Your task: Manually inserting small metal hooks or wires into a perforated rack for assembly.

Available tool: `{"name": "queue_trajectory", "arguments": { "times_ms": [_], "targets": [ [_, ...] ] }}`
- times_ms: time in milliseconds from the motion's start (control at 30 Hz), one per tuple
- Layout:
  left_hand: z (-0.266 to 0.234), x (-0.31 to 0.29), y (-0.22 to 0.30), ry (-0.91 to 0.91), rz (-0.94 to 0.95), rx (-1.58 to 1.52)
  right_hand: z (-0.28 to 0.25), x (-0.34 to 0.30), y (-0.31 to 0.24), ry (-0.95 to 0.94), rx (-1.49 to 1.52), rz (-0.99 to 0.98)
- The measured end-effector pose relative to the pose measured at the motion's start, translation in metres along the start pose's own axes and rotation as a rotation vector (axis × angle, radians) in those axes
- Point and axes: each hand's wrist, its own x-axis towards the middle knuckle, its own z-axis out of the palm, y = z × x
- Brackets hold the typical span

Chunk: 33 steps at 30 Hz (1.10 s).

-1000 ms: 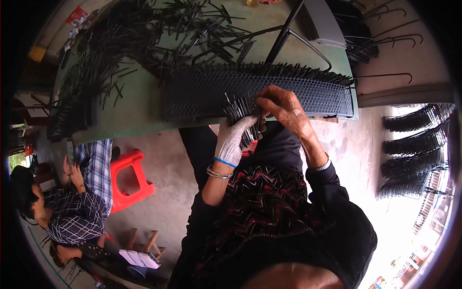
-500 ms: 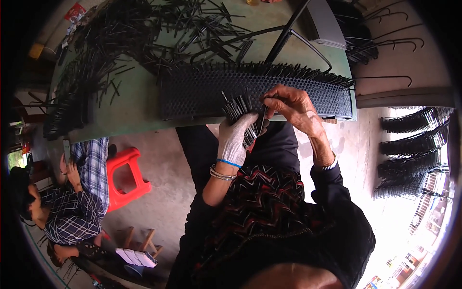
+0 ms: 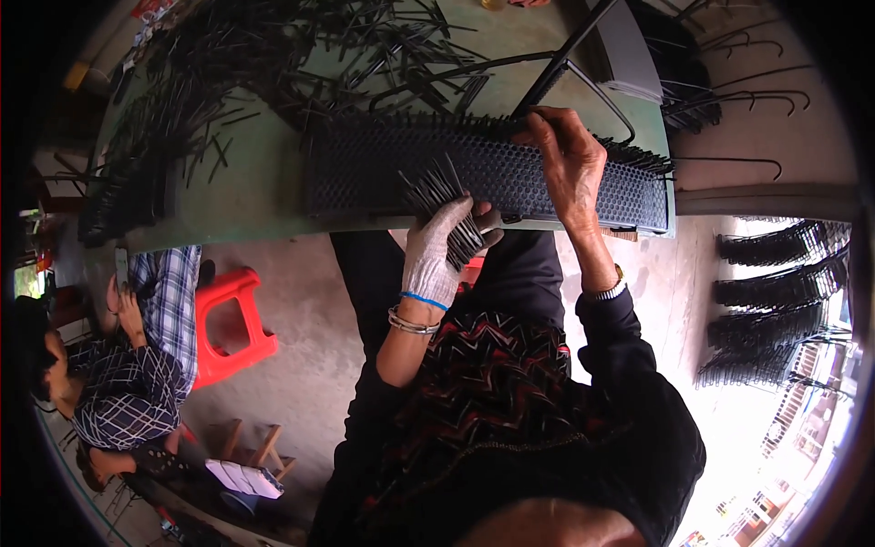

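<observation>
free: tabletop (image 3: 257, 196) left of block (image 3: 497, 173) | obstacles: rod frame (image 3: 561, 62) beyond, stick heap (image 3: 223, 77)

No txt, nos. or signs legible. Red item (image 3: 151, 8) top L too blurred; phone (image 3: 121, 266) screen too sm. to read.

Perforated block (image 3: 510, 182): long, dark grey, lying along the near edge of the table (image 3: 246, 205); black rods (image 3: 437, 121) protrude along its far side. Rod bundle (image 3: 433, 190): black, fanned, tilted, held at that edge.
</observation>
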Motion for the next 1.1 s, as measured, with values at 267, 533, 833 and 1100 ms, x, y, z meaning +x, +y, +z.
{"name": "queue_trajectory", "arguments": {
  "times_ms": [267,533,833,1100],
  "targets": [
    [-0.014,-0.003,-0.004,-0.035,-0.013,0.076,0.006,0.007,0.006,-0.054,-0.253,-0.069],
    [-0.012,-0.007,-0.003,-0.025,0.001,0.168,0.002,0.010,0.013,-0.123,-0.254,-0.067],
    [-0.012,-0.008,-0.008,-0.032,0.006,0.145,0.015,0.015,0.019,-0.155,-0.600,-0.334],
    [-0.010,-0.009,-0.011,-0.052,-0.006,0.117,0.019,0.019,0.023,-0.140,-0.775,-0.450]
  ]
}}
